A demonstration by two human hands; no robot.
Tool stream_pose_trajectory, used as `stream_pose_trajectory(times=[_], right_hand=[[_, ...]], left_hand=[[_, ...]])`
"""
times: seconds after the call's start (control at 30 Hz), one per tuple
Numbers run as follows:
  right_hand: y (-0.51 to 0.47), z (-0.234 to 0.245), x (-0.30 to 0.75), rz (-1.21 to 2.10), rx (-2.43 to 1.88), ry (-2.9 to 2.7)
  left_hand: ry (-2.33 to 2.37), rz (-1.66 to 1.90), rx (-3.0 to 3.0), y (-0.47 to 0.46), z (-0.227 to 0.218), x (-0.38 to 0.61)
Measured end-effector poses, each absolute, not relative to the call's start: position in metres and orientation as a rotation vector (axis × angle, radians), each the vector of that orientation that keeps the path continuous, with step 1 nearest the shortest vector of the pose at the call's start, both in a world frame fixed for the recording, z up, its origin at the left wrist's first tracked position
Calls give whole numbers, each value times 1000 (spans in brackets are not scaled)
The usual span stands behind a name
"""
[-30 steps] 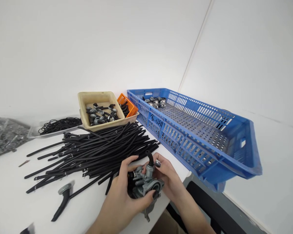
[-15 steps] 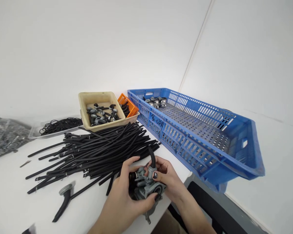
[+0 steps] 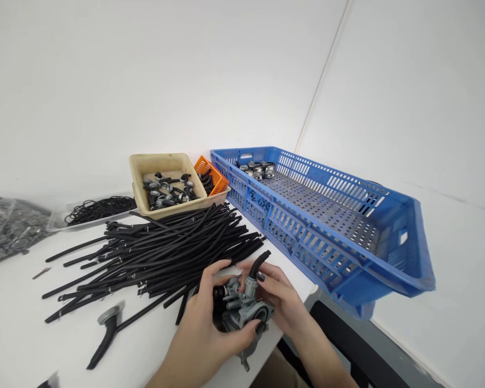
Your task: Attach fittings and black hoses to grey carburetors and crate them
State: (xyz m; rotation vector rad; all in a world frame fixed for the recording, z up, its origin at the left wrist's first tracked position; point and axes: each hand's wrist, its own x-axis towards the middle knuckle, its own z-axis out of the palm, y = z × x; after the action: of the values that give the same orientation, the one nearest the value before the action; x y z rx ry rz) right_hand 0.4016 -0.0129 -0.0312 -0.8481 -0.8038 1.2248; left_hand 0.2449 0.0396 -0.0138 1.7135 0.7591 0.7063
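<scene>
Two hands, both mine, closed: left hand (image 3: 202, 331) cups one grey cast-metal carburettor (image 3: 242, 311); right hand (image 3: 285, 302), nearer, pinches its short black rubber hose (image 3: 259, 262), slanting up-right.

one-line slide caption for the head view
Left hand and right hand hold a grey carburetor beside black hoses and a blue crate.

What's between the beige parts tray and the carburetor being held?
Head view: the pile of black hoses, spread on the white table, fills the stretch between beige tray and carburetor.
</scene>
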Motion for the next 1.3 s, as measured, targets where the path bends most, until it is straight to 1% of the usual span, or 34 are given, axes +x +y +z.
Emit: stream_pose_trajectory(times=[0.13, 0.27, 0.43, 0.57, 0.7, 0.87, 1.0, 1.17, 1.3], right_hand=[[-12, -31, 401, 1134, -827, -865], [-12, -30, 401, 1185, -863, -818], [-12, -30, 400, 1123, -839, -850], [-13, -30, 400, 1185, -858, -800], [-12, -33, 401, 1122, -865, -865], [-12, -33, 402, 1165, -873, -843], [-12, -32, 401, 1090, -893, -912], [-13, -31, 400, 1196, -847, -869], [-12, -32, 401, 1169, -854, -932]], left_hand=[[745, 706, 1697, 40, -14, 245], [741, 714, 1708, 40, -14, 245], [736, 725, 1744, 40, -14, 245], [741, 739, 1734, 40, -14, 245], [750, 749, 1728, 39, -15, 246], [768, 756, 1715, 40, -16, 246], [750, 754, 1732, 40, -16, 246], [787, 740, 1742, 40, -16, 245], [745, 747, 1702, 39, -16, 246]])
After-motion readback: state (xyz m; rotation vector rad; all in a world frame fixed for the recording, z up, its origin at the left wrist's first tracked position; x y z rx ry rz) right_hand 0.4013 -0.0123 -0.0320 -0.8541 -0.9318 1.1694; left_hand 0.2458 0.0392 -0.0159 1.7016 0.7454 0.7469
